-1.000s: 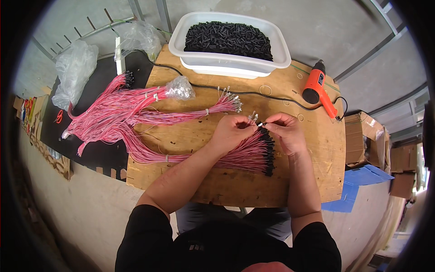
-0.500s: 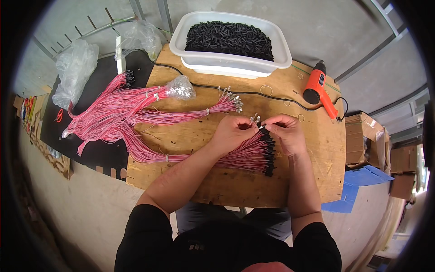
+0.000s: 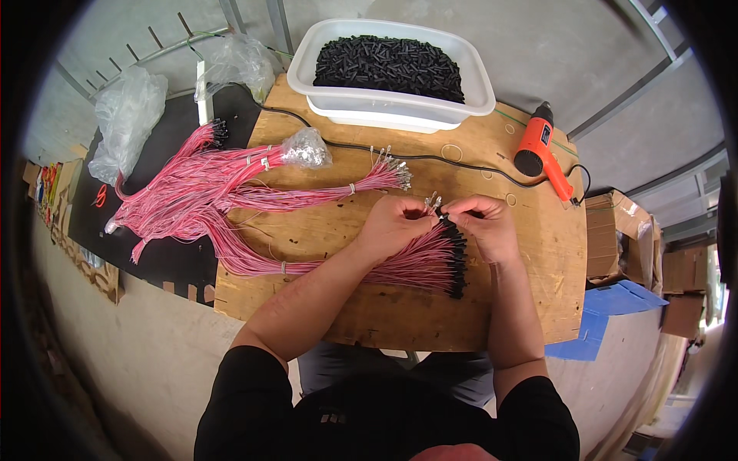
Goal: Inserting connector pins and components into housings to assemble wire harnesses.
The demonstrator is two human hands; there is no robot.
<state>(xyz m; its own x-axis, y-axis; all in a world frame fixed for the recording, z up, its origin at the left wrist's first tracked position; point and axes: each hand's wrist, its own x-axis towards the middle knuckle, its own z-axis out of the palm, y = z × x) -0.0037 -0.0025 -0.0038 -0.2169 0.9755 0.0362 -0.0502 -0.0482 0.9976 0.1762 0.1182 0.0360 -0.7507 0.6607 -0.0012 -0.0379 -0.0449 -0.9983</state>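
Observation:
My left hand (image 3: 396, 225) is closed in a pinch on a few pink wires, whose bare silver terminals (image 3: 433, 201) stick up past the fingertips. Close beside it, my right hand (image 3: 488, 227) pinches at a wire end, where a small dark piece shows between the fingers; its exact shape is too small to make out. Below both hands spreads a fanned bundle of pink wires (image 3: 415, 257), with black sleeves (image 3: 458, 269) on its ends. My left forearm crosses over this bundle. Another tied bundle with uncovered silver terminals (image 3: 396, 173) lies just behind my left hand.
At the back stands a white tub (image 3: 480, 84) of short black tubes (image 3: 388, 67). An orange heat gun (image 3: 540, 150) lies at the right rear, its black cord (image 3: 430, 158) running across the table. Rubber bands (image 3: 452, 153) lie nearby. A plastic bag (image 3: 307, 148) covers another bundle's end.
My right fingertips have shifted slightly against the wire end. A white spot seen there before is now replaced by a dark one. My left hand has stayed almost still.

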